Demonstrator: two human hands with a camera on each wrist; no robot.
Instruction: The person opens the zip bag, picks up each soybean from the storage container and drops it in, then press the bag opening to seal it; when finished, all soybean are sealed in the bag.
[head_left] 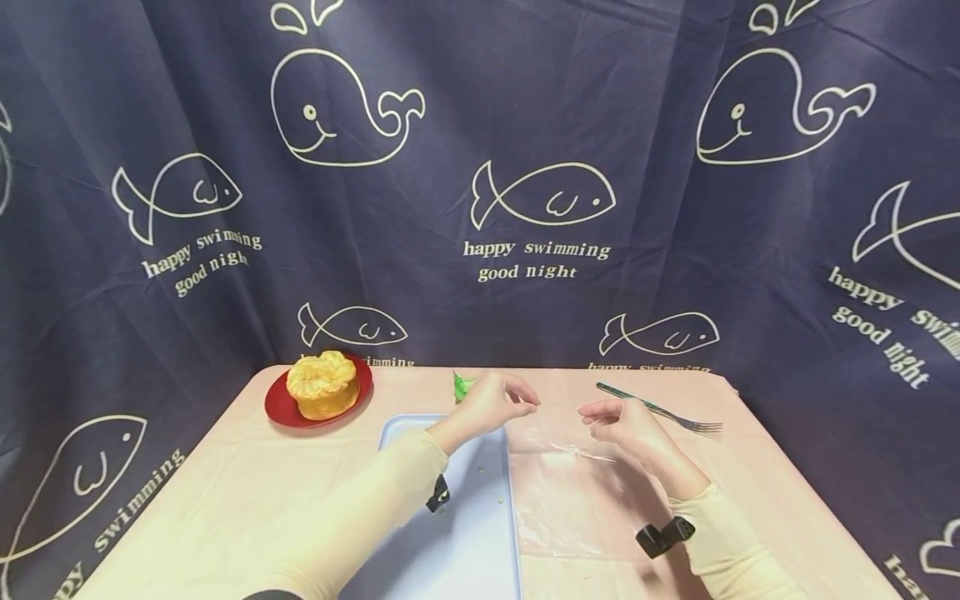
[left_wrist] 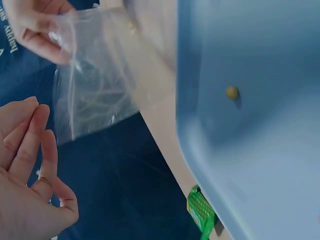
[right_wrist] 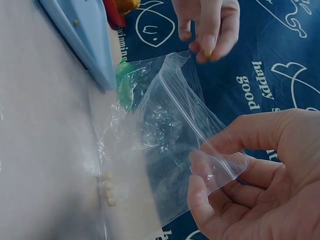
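My left hand [head_left: 491, 402] is raised over the far end of the blue tray [head_left: 512, 517], pinching a small yellow bean [right_wrist: 208, 52] between thumb and fingertips. To its right, my right hand [head_left: 630, 427] grips a clear zip-lock bag [right_wrist: 150, 125] by one corner of its zip edge. The bag hangs with its zip side toward the left hand, and several beans [right_wrist: 109, 192] lie in a row at its bottom. On the tray a few loose beans [left_wrist: 232, 92] are scattered. The left fingertips are apart from the bag's mouth.
A red plate [head_left: 277, 408] with a yellow round cake or bread [head_left: 324, 387] stands at the back left. Behind the left hand lies a small green packet [head_left: 462, 386]. A fork [head_left: 675, 414] with a green handle rests at the back right. A dark printed curtain [head_left: 540, 317] surrounds the table.
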